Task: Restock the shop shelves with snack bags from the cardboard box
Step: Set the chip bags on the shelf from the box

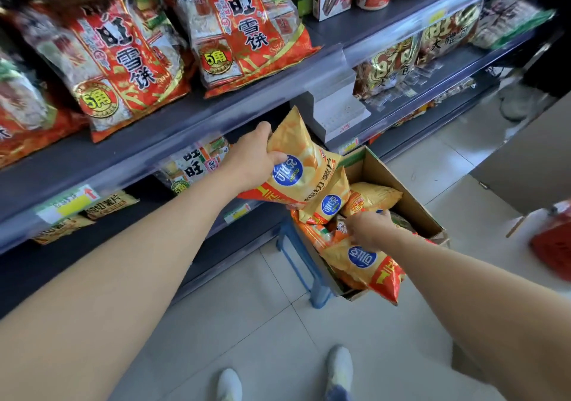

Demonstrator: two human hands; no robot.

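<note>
My left hand (250,158) grips a yellow chip bag (296,159) with a blue round logo and holds it above the cardboard box (414,202), close to the lower shelf. A second like bag (327,201) hangs just under it; whether my left hand also holds it is unclear. Down in the box, my right hand (369,229) closes on another yellow chip bag (363,261) that leans over the near rim. More yellow bags (375,196) lie inside the box.
The box rests on a blue stool (304,267) on the tiled floor. Large red rice-cracker bags (117,60) fill the upper grey shelf (191,113). Darker chip bags (108,204) sit on the lower shelf. A red object (553,243) lies at the right edge. My shoes (340,369) show below.
</note>
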